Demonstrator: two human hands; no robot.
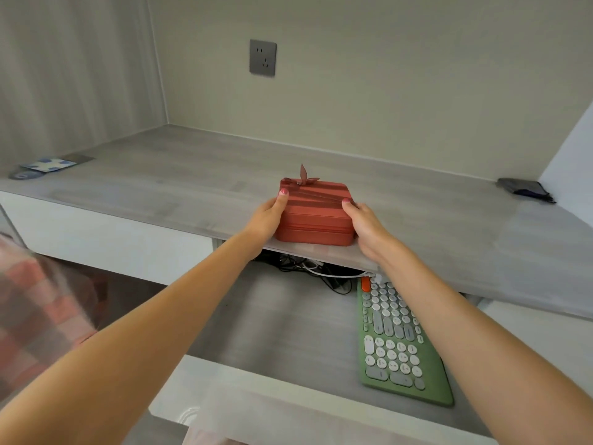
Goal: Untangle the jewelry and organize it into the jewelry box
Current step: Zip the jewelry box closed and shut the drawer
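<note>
Box (316,216) closed, at desk (160,175) edge | clasped between left grip (268,220), right grip (365,226)

The closed, zipped terracotta jewelry box (316,213) sits on the grey wood-grain desk (179,178), at its front edge, with the left hand (268,220) against its left side and the right hand (365,226) against its right (thumbs lying on the lid). Below and before the desk, a pulled-out tray (282,322) carries the green keyboard with round pale keys (398,342) on its right part. Black and white cables (308,268) lie behind the keyboard, under the desk edge. A grey wall socket (262,58) is on the wall behind the box. Blue-patterned cards (48,164) lie at the desk's far left, a dark fabric pouch (523,187) at its far right.
</note>
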